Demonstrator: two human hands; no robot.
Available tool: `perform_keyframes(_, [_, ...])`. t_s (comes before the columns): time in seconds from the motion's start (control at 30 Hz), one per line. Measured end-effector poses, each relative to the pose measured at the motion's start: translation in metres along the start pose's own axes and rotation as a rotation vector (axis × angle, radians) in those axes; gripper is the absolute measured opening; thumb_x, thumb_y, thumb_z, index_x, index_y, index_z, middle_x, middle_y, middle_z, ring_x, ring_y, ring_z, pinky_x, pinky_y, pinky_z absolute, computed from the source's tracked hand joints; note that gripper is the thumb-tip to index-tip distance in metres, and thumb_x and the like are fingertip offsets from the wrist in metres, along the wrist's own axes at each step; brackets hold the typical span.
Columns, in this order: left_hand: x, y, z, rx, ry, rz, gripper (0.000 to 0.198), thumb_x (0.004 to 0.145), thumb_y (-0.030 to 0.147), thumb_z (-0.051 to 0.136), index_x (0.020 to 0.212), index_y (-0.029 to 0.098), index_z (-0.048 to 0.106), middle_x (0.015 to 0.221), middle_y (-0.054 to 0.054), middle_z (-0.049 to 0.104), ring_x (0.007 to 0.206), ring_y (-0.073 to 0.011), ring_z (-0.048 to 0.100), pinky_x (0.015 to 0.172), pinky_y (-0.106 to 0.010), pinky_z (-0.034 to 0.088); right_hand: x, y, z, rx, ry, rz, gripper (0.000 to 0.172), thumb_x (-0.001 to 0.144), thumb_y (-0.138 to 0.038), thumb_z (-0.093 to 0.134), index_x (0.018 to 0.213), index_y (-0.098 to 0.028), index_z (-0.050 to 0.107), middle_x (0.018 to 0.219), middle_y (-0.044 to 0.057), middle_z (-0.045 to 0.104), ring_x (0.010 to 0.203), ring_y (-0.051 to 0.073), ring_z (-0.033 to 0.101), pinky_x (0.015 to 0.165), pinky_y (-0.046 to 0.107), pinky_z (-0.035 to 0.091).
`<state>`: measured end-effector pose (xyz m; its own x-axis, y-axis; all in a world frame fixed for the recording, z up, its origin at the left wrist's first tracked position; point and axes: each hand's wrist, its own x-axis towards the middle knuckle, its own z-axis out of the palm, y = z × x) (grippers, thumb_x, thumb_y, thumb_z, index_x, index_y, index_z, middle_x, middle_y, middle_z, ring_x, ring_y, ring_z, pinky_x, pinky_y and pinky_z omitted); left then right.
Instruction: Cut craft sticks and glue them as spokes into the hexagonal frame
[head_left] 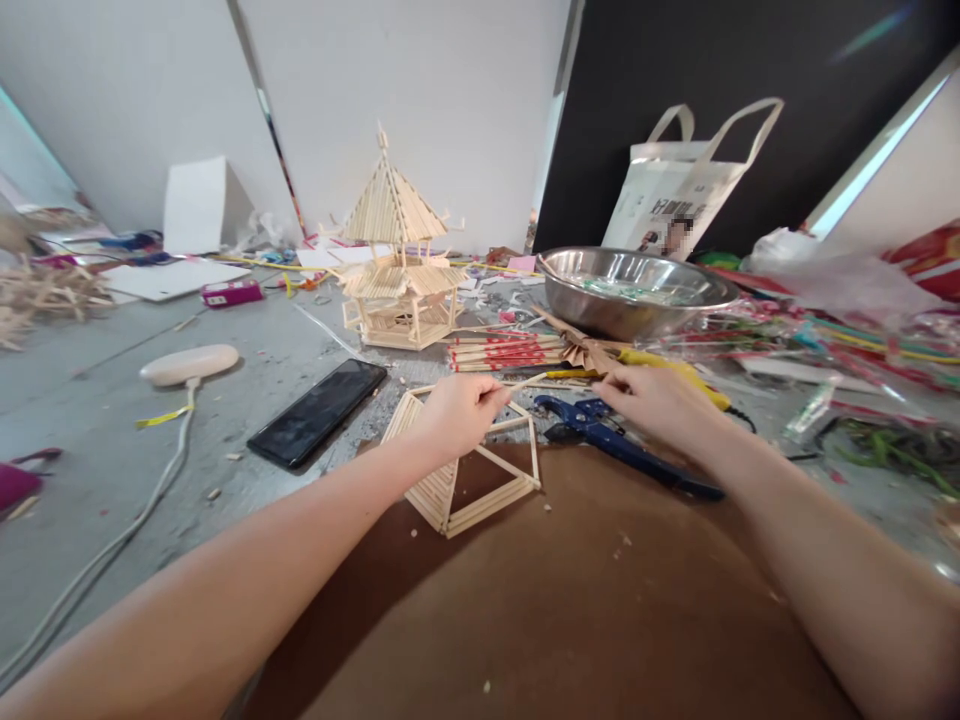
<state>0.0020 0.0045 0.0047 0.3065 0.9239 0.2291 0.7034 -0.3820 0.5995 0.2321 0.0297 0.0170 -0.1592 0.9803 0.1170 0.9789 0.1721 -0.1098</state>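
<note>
My left hand (pixel 466 408) pinches a thin wooden stick (pixel 527 382), which points right toward the nozzle of a yellow hot glue gun (pixel 697 383). Curled over the glue gun's middle, my right hand (pixel 649 398) is closed on it; its grip is partly hidden. Below my left hand lies a flat, many-sided frame of wooden sticks (pixel 495 500), its left panel filled with sticks side by side. My left hand and wrist cover part of this frame. A blue-handled cutter (pixel 622 445) lies just below my right hand.
A stick-built pagoda (pixel 405 285) stands behind, beside red-tipped matchsticks (pixel 510 352). A steel bowl (pixel 637 290) and white bag (pixel 667 200) are back right. A phone (pixel 319 412) and white corded device (pixel 191 364) lie left. A brown board (pixel 555 610) spans the front.
</note>
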Motion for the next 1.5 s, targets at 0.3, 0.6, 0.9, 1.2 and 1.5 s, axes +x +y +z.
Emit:
perform_keyframes(0.3, [0.000, 0.001, -0.001, -0.160, -0.001, -0.073, 0.034, 0.076, 0.037, 0.036, 0.074, 0.013, 0.060, 0.045, 0.005, 0.034, 0.042, -0.0059, 0.028, 0.043, -0.019, 0.021, -0.010, 0.001, -0.004, -0.252, -0.370, -0.171, 0.031, 0.058, -0.052, 0.051, 0.065, -0.022, 0.056, 0.068, 0.003, 0.057, 0.060, 0.016, 0.049, 0.045, 0.024, 0.024])
perform_keyframes(0.6, [0.005, -0.011, 0.004, -0.199, 0.144, -0.052, 0.033, 0.077, 0.037, 0.036, 0.075, 0.013, 0.059, 0.052, 0.003, 0.042, 0.051, -0.0077, 0.038, 0.049, -0.020, 0.028, -0.002, 0.001, -0.005, -0.163, -0.103, -0.090, 0.027, 0.065, -0.042, 0.045, 0.079, -0.022, 0.056, 0.076, 0.004, 0.059, 0.064, 0.019, 0.052, 0.049, 0.025, 0.029])
perform_keyframes(0.9, [0.006, -0.010, 0.007, -0.526, 0.237, 0.040, 0.026, 0.076, 0.033, 0.040, 0.072, 0.013, 0.055, 0.103, -0.006, 0.048, 0.065, -0.0064, 0.050, 0.050, -0.017, 0.039, -0.018, -0.019, -0.029, 0.857, 0.333, 0.072, 0.024, 0.066, -0.041, 0.052, 0.064, -0.019, 0.042, 0.039, -0.004, 0.040, 0.033, 0.009, 0.037, 0.038, 0.024, 0.027])
perform_keyframes(1.2, [0.002, -0.004, 0.013, -0.818, -0.020, -0.186, 0.026, 0.074, 0.040, 0.043, 0.076, 0.015, 0.049, 0.042, 0.005, 0.044, 0.034, -0.0048, 0.044, 0.035, -0.014, 0.028, -0.016, -0.034, -0.013, 1.433, 0.051, 0.027, 0.009, 0.067, -0.026, 0.050, 0.066, -0.019, 0.044, 0.034, -0.008, 0.035, 0.027, 0.007, 0.032, 0.036, 0.024, 0.021])
perform_keyframes(1.5, [0.002, 0.000, 0.013, -1.025, 0.095, -0.181, 0.023, 0.072, 0.037, 0.049, 0.069, 0.014, 0.047, 0.045, 0.008, 0.025, 0.034, -0.0003, 0.020, 0.035, -0.016, 0.011, -0.019, -0.048, 0.006, 1.576, 0.071, 0.018, 0.017, 0.066, -0.025, 0.045, 0.082, -0.021, 0.050, 0.076, 0.002, 0.055, 0.056, 0.013, 0.052, 0.049, 0.027, 0.039])
